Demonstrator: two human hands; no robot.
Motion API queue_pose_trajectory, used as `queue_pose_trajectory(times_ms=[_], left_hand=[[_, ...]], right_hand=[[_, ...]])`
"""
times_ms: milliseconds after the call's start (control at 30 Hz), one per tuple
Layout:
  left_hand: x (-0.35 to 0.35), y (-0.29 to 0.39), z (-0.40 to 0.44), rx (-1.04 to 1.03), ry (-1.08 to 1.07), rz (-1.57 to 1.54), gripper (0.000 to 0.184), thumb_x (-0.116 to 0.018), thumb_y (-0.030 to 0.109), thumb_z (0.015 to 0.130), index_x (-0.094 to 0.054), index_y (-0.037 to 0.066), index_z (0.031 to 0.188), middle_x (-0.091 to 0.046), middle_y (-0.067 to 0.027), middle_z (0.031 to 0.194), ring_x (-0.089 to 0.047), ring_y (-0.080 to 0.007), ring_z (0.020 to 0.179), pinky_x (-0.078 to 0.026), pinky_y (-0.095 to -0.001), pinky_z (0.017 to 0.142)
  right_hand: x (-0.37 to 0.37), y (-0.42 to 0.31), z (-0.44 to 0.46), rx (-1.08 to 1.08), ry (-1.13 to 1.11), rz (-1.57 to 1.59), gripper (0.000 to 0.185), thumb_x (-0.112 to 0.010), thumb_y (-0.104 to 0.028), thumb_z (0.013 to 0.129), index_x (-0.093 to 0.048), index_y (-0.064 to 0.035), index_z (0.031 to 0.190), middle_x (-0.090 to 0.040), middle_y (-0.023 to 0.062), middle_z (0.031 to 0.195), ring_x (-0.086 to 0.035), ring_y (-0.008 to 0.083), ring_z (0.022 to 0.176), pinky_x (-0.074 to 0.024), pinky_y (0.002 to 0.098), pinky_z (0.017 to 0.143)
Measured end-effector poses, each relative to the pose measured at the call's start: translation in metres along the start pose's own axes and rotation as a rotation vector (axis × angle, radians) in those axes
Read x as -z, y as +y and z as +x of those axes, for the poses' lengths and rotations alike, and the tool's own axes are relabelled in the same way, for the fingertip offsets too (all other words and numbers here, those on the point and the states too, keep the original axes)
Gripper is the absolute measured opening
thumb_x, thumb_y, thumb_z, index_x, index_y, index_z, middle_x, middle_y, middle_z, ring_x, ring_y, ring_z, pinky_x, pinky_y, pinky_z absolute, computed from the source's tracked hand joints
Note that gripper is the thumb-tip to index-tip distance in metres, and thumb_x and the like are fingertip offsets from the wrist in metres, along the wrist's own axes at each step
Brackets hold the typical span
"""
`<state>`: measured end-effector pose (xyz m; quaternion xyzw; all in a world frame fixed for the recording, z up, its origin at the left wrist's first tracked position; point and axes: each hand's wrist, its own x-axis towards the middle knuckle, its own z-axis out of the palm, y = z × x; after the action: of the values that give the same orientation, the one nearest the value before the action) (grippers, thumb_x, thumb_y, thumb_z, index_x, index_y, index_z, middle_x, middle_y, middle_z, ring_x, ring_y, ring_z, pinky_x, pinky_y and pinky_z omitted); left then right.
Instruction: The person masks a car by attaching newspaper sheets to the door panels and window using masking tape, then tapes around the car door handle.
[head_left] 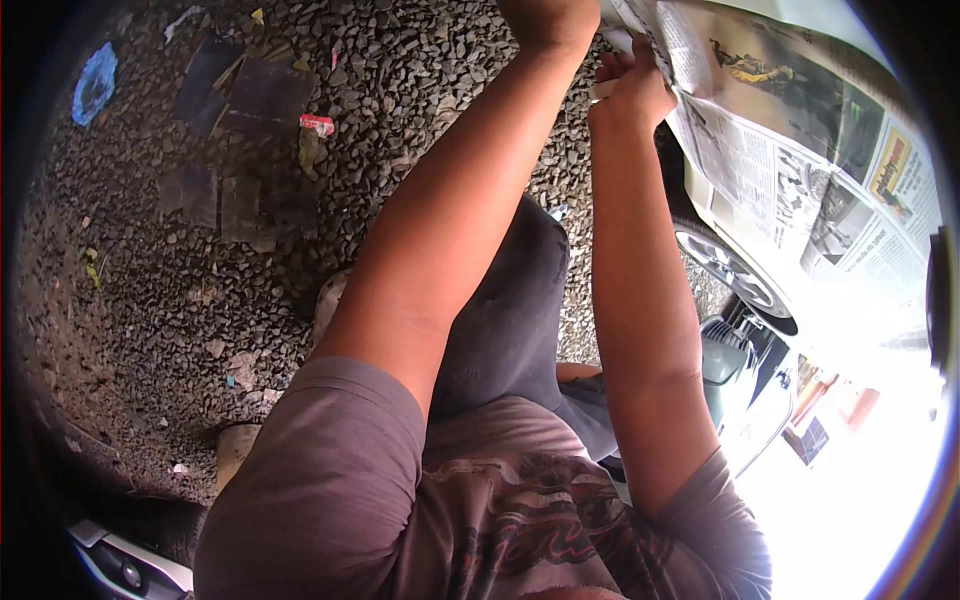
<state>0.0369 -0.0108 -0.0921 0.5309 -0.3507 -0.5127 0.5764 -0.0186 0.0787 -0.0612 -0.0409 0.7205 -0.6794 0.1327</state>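
Note:
My left hand (556,22) is at the top edge of the view, just left of the newspaper's border. Its fingers are cut off, so what it holds is hidden. Lower and to the right, my right hand (640,92) touches the edge of the newspaper (735,150) with its fingers curled. A small pale piece (601,90) shows at those fingers, too little of it to name. Printed sheets with pictures and text cover the side of a light-coloured vehicle.
A vehicle wheel (735,272) stands below the newspaper, and a grey-green object (722,360) is behind my right forearm. Gravel (400,130) covers the ground, with dark flat pieces (265,95) and a blue plastic scrap (94,84) on it. Bright glare washes out the lower right.

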Motion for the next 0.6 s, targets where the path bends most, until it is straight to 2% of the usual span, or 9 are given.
queue_pose_trajectory(times_ms=[233,367,600], left_hand=[[0.017,0.005,-0.004,0.125,-0.084,0.084,0.042,-0.092,0.031,0.086,-0.068,0.0,0.102,-0.076,-0.019,0.091,-0.073,-0.0386,0.084,-0.058,-0.0475,0.08],[0.016,0.008,0.004,0.104,-0.107,0.099,0.043,-0.092,0.031,0.086,-0.068,-0.001,0.103,-0.076,-0.0196,0.091,-0.073,-0.0381,0.085,-0.058,-0.0471,0.08],[0.005,0.006,0.01,0.08,-0.102,0.027,0.045,-0.094,0.032,0.083,-0.069,-0.002,0.099,-0.076,-0.0202,0.092,-0.074,-0.0387,0.086,-0.058,-0.0467,0.082]], right_hand=[[-0.003,-0.001,-0.002,-0.005,0.027,0.007,0.036,-0.082,-0.007,0.095,-0.055,0.0047,0.115,-0.066,0.0143,0.085,-0.067,0.0253,0.06,-0.0479,0.0337,0.047],[0.002,0.001,0.004,0.009,-0.056,0.017,0.036,-0.082,-0.006,0.094,-0.057,0.0054,0.116,-0.067,0.0147,0.086,-0.067,0.0249,0.06,-0.0481,0.0338,0.046],[-0.001,-0.003,0.001,-0.013,-0.027,-0.024,0.037,-0.082,-0.005,0.094,-0.056,0.0055,0.118,-0.068,0.0153,0.087,-0.069,0.0247,0.061,-0.0495,0.034,0.047]])
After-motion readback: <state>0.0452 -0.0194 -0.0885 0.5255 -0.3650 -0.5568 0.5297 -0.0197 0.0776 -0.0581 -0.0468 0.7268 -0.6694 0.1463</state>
